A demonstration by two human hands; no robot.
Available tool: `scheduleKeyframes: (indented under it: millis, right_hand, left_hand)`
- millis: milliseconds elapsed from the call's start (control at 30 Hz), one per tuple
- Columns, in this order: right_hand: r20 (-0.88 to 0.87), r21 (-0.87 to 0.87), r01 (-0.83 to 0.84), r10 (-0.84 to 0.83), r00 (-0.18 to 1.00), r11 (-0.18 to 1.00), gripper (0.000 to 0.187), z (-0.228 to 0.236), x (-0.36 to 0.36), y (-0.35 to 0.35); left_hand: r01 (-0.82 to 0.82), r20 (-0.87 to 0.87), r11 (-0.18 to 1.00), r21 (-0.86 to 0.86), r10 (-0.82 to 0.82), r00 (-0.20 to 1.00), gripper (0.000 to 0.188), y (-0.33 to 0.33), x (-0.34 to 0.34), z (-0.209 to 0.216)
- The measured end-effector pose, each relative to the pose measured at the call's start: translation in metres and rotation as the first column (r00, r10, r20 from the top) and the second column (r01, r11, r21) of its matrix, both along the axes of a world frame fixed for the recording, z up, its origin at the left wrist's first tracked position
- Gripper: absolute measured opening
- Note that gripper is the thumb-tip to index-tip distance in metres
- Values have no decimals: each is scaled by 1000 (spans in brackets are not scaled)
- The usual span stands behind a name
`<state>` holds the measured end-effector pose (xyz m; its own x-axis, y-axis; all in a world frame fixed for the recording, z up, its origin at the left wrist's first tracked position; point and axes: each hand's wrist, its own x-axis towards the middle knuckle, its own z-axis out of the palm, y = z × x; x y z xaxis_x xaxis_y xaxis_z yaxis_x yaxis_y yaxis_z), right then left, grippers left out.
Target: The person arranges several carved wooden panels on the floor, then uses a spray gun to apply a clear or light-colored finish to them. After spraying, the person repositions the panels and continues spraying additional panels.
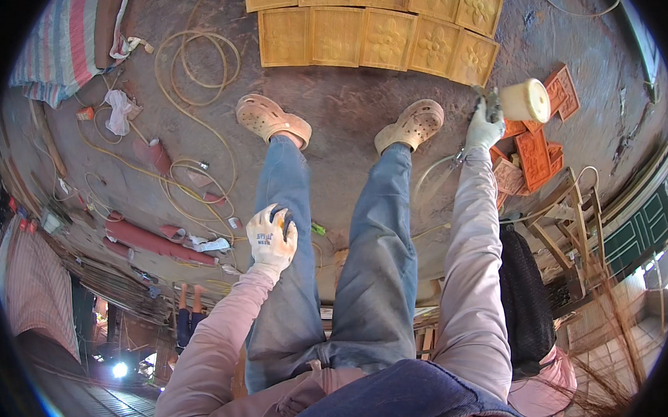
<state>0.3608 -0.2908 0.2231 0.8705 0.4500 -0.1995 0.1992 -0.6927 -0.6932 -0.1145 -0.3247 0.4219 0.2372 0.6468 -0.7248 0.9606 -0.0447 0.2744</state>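
Note:
My right hand, in a pale glove with dark-stained fingers, is closed round a spray gun. The gun's round cream cup is tipped on its side, pointing right; the fingers hide much of the body. A thin clear hose meets the gun below this hand. Beside my left knee hangs my left hand, in a white glove with printing on its back. Its fingers are curled, with dark stain on their inner side and nothing visible in them. Yellow-gold carved panels lie in rows on the floor ahead.
Orange-red carved panels lie piled at the right, close to a wooden frame. Looped yellow hose crosses the left floor, near red rolls and scraps. A striped sheet lies far left. Another person's legs show lower left.

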Motion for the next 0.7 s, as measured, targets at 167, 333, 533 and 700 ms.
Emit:
scheduleKeyframes:
  millis: [167, 333, 533, 700]
  right_hand:
    - [-9, 109, 153, -153, 988, 982, 34, -21, 52, 15]
    - [-314, 231, 332, -253, 915, 915, 21, 15, 65, 126]
    - [-404, 280, -3, 121, 907, 960, 21, 32, 75, 188]
    - [-392, 181, -329, 375, 840, 927, 28, 4, 60, 193]
  left_hand:
    - [57, -36, 998, 10, -57, 998, 34, 2, 9, 0]
    - [85, -58, 996, 17, -84, 995, 35, 1, 18, 0]
    - [123, -86, 992, -1, -123, 989, 34, 1, 32, 1]
    - [125, -92, 992, -25, -126, 988, 35, 1, 31, 0]
